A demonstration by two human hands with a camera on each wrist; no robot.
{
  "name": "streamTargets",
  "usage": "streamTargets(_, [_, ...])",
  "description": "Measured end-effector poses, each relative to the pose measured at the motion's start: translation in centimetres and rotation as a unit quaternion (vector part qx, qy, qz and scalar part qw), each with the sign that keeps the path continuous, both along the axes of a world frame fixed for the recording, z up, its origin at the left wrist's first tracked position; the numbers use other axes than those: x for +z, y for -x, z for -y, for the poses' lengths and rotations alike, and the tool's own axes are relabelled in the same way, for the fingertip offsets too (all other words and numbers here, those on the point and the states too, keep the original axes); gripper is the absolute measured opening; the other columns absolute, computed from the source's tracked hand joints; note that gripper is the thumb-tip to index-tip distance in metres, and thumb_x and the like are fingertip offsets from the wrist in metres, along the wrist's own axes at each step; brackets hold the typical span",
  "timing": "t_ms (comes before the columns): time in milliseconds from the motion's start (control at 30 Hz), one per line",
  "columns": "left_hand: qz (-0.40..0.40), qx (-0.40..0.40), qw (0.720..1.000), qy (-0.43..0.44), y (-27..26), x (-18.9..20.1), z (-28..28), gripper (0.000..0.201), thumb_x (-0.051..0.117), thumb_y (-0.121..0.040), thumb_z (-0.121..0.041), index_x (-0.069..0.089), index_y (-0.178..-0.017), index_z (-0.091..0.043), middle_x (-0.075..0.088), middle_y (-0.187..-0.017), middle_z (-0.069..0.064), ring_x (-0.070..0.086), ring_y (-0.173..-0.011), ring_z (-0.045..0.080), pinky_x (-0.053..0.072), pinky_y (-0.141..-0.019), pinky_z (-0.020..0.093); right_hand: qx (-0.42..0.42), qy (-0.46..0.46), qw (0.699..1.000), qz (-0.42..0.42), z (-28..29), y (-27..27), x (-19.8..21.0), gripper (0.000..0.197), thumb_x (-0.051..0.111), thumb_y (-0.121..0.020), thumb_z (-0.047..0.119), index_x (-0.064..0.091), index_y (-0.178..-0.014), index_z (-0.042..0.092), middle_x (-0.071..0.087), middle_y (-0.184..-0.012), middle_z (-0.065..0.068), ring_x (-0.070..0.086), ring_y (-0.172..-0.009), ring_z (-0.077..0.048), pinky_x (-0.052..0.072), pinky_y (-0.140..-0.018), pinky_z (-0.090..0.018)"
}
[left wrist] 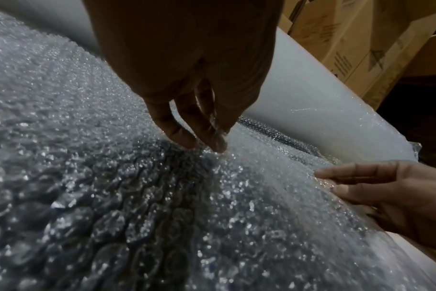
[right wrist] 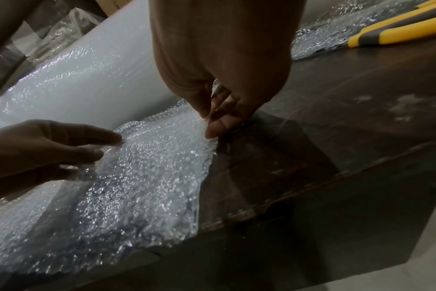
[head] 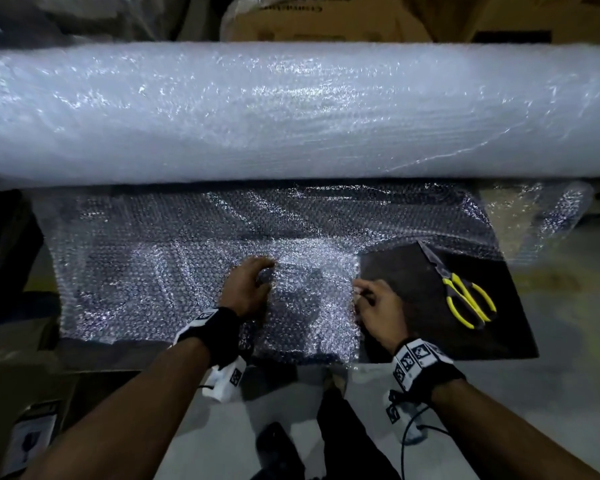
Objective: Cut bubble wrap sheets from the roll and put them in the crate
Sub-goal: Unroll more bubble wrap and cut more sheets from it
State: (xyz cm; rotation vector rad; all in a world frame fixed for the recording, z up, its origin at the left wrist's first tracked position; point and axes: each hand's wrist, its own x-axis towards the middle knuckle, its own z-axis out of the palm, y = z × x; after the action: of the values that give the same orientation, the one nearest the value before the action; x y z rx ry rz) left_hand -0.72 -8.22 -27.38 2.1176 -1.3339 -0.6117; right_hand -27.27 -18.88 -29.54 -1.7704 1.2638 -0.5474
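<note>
A big white bubble wrap roll (head: 291, 109) lies across the back of the dark table (head: 413, 289). Unrolled wrap (head: 153, 254) covers the table's left and middle. On top, at the front, lies a smaller bubble wrap sheet (head: 312, 313). My left hand (head: 257, 278) curls its fingertips (left wrist: 187, 140) onto the sheet's upper left part and pinches the film. My right hand (head: 362, 292) pinches the sheet's right edge (right wrist: 209, 149) between thumb and fingers. Yellow-handled scissors (head: 466, 294) lie on bare table to the right, held by neither hand. I see no crate that I can name.
Cardboard boxes (head: 326, 19) stand behind the roll. A dark bulky shape (head: 7, 244) sits left of the table. The table's front edge (right wrist: 286, 208) runs just under my wrists, with grey floor (head: 222, 438) and my legs (head: 347, 438) below.
</note>
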Motion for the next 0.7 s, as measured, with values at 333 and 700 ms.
streamTargets(333, [0.019, -0.022, 0.999, -0.013, -0.65, -0.48, 0.18, 0.048, 0.071, -0.08, 0.001, 0.067, -0.126, -0.009, 0.063, -0.129, 0.011, 0.063, -0.112, 0.031, 0.048, -0.097, 0.037, 0.018, 0.016, 0.999, -0.026, 0.87, -0.5, -0.36, 0.033, 0.064, -0.09, -0.002, 0.071, -0.12, 0.012, 0.056, -0.098, 0.012, 0.067, -0.086, -0.024, 0.06, -0.077, -0.047])
streamTargets(700, [0.047, -0.039, 0.998, -0.029, -0.69, -0.38, -0.26, 0.05, 0.072, -0.084, -0.003, 0.062, -0.132, -0.008, 0.059, -0.134, 0.013, 0.059, -0.115, 0.032, 0.044, -0.097, 0.033, 0.04, 0.031, 0.996, -0.07, 0.9, -0.74, -0.06, 0.035, 0.068, -0.089, 0.0, 0.07, -0.122, 0.011, 0.06, -0.106, -0.003, 0.067, -0.092, -0.024, 0.057, -0.09, -0.041])
